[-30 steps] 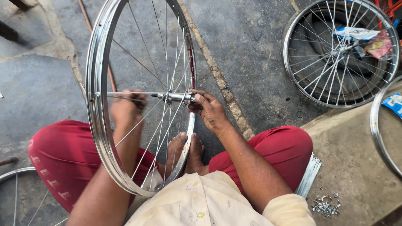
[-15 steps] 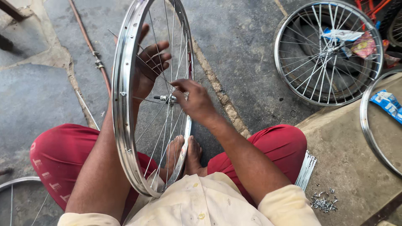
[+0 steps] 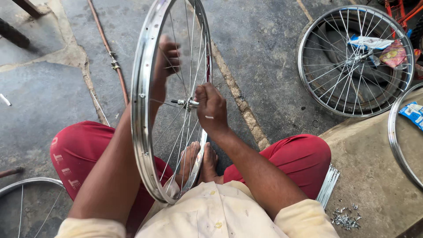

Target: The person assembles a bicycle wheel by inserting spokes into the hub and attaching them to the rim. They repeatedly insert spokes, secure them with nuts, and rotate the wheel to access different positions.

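One bicycle wheel [image 3: 145, 110] stands upright on the floor between the seated person's knees, its lower rim held between the bare feet [image 3: 199, 164]. At the far left a second spoked wheel [image 3: 26, 198] lies flat at the floor's lower left corner, only partly in view.

The left hand [image 3: 166, 59] reaches through from the wheel's far side, its fingers spread loosely among the upper spokes and gripping nothing that I can make out; motion blur hides the fingertips. The hub and axle [image 3: 187, 103] sit at the wheel's centre, with many spokes already running from hub to rim, though gaps show on the near side, so lacing looks well along yet unfinished. Whether the spokes are tightened cannot be told.

The right hand [image 3: 211, 108] is just beside the hub, fingers curled closed around something thin at the axle; what exactly it pinches is hidden.

Further right, a bundle of loose spokes [image 3: 328, 187] lies by the right knee and a small heap of nipples [image 3: 344, 218] rests on the raised concrete ledge, suggesting parts still to fit. A fully laced wheel [image 3: 354, 61] lies at the upper right.
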`<state>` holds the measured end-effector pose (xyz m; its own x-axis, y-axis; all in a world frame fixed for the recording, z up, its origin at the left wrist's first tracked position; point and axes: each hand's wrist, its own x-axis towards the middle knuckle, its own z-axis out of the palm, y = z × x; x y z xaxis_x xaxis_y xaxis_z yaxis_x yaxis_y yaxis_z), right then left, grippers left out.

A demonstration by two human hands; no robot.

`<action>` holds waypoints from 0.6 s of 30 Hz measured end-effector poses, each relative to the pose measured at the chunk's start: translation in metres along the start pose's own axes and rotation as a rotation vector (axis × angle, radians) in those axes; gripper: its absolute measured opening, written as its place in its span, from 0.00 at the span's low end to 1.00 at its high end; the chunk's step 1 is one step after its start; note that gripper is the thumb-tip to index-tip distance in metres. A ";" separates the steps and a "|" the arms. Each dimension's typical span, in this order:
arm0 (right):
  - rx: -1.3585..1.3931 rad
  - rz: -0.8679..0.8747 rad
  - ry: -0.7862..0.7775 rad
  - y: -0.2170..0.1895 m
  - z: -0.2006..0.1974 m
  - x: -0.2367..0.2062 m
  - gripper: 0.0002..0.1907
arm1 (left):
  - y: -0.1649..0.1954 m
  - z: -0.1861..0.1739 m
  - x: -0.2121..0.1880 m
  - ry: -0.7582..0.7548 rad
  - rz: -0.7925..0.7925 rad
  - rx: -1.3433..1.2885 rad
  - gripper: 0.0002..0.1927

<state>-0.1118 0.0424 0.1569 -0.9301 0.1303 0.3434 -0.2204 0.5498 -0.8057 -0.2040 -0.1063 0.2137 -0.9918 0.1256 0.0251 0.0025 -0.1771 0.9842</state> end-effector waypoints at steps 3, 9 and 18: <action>0.148 -0.023 0.044 0.004 -0.007 -0.012 0.14 | 0.032 -0.029 -0.081 0.003 0.113 -0.452 0.27; -0.081 -0.172 0.058 0.002 0.005 -0.007 0.08 | 0.058 -0.028 -0.171 -0.261 0.088 -0.064 0.25; -0.290 -0.261 0.080 0.013 -0.055 -0.038 0.31 | 0.009 -0.036 -0.142 -0.176 0.038 -0.373 0.19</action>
<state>-0.0632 0.0906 0.1597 -0.8254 0.0126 0.5644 -0.3438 0.7817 -0.5203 -0.0678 -0.1609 0.2132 -0.9547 0.2715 0.1215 -0.0402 -0.5223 0.8518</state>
